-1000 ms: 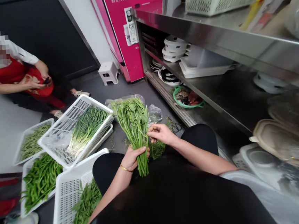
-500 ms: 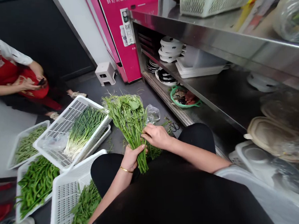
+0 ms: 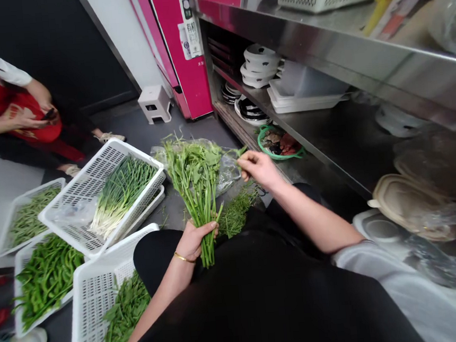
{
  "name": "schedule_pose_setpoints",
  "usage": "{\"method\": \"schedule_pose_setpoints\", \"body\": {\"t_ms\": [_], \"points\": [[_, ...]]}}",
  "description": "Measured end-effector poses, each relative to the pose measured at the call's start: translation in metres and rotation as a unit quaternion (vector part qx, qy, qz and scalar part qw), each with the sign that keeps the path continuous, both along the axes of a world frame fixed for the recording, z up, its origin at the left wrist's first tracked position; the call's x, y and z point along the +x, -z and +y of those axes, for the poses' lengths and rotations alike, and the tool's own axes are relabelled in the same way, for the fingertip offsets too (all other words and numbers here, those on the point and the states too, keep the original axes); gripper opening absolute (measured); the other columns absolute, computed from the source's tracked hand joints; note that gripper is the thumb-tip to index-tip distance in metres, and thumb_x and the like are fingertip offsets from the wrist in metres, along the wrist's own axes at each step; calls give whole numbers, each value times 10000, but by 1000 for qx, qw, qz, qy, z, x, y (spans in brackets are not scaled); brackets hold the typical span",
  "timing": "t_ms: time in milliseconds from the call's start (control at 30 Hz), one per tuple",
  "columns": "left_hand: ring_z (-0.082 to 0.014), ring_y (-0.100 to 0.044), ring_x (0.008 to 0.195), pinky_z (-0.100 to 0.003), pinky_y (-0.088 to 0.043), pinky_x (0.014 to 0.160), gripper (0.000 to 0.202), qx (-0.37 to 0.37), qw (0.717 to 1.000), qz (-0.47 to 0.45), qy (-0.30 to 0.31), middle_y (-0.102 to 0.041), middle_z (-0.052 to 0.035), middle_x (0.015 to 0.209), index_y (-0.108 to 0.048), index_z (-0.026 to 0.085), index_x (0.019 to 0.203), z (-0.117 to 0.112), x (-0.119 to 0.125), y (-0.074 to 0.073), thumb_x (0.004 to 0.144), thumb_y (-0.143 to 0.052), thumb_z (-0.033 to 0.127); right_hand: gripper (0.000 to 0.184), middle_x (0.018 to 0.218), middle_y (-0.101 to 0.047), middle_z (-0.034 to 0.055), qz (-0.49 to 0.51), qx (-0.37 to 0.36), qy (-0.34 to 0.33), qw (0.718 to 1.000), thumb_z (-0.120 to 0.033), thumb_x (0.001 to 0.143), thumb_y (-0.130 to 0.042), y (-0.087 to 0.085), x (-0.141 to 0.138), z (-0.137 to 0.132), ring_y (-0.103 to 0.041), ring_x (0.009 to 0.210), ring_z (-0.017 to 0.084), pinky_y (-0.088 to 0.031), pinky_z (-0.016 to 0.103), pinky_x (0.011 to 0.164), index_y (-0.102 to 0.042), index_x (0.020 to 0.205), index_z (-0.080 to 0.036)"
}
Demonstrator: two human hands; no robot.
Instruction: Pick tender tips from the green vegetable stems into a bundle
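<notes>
My left hand (image 3: 194, 238) is wrapped round the stems of a bunch of leafy greens (image 3: 194, 176), held upright above my lap. My right hand (image 3: 258, 168) is raised to the right of the bunch's top, its fingers pinched on a small leafy sprig (image 3: 239, 153) pulled away from the bunch. A pile of picked green trimmings (image 3: 235, 215) lies on the floor below that hand. A white basket (image 3: 93, 297) by my left knee holds more leafy greens.
White baskets to the left hold scallions (image 3: 120, 191), green beans (image 3: 45, 275) and more greens (image 3: 27, 220). Another person in a red apron (image 3: 15, 112) sits at far left with a phone. A steel shelf unit (image 3: 321, 51) with dishes stands right; a white stool (image 3: 153, 103) and pink machine behind.
My right hand has left the middle of the bunch and moved up and to the right, pulling a sprig off. The left hand still grips the stems.
</notes>
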State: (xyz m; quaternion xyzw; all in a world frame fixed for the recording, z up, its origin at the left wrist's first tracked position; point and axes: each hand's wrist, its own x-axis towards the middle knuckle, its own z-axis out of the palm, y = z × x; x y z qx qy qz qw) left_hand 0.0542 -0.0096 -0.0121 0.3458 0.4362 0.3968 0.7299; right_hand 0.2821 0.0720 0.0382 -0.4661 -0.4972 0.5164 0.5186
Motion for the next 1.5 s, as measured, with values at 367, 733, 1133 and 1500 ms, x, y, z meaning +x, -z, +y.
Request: {"method": "schedule_pose_setpoints", "body": {"t_ms": [367, 733, 1133, 1500], "points": [[-128, -575, 460, -207, -463, 426, 189, -47, 994, 89, 44, -626, -44, 555, -623, 97, 676, 19, -29, 25, 564, -769, 139, 212, 589, -536, -56, 193, 157, 61, 967, -340, 703, -656, -74, 102, -13, -492, 468, 5, -319, 111, 394, -500, 711, -196], [-71, -503, 434, -175, -443, 404, 112, -108, 983, -89, -122, -600, -33, 569, -634, 78, 723, 37, -26, 8, 645, -697, 127, 214, 673, -627, 16, -21, 83, -109, 990, -357, 745, -612, 0, 26, -29, -589, 507, 122, -475, 254, 471, -506, 768, -172], [-87, -502, 415, -211, -410, 427, 235, -88, 988, -5, -125, -565, 5, 478, -615, 90, 609, 16, 1, 11, 524, -804, 202, 221, 735, -578, 38, -526, 483, -254, 652, -169, 911, -365, 44, -54, -41, -504, 681, 133, -383, 261, 647, -564, 816, -155], [-170, -623, 585, -287, -498, 602, 314, -63, 985, -3, -159, -677, -50, 628, -653, 83, 676, 11, 3, 26, 418, -824, 132, 87, 785, -624, 38, -515, 444, -403, 612, -145, 837, -495, 35, -64, -39, -553, 704, 133, -403, 244, 632, -567, 789, -149]]}}
